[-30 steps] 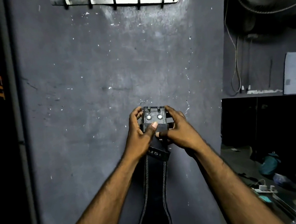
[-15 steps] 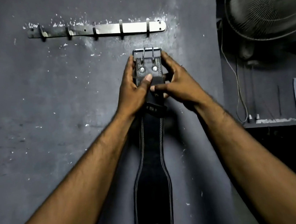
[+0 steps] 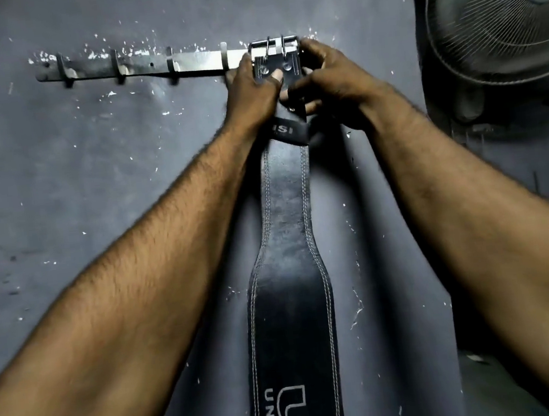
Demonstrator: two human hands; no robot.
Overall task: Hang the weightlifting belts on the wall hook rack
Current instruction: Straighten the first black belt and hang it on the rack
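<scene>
Easily dropped if released before seating buckle (image 3: 273,46) on rack (image 3: 150,66), grip of left hand (image 3: 249,92) and right hand (image 3: 337,79) pinching belt (image 3: 289,213).

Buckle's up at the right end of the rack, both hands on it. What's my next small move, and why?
Probably ease the buckle down a touch until its frame catches the end hook. It covers the right end of the hook rack, the hook there is hidden, and the left hand and right hand both grip the belt, so seating is unconfirmed.
</scene>
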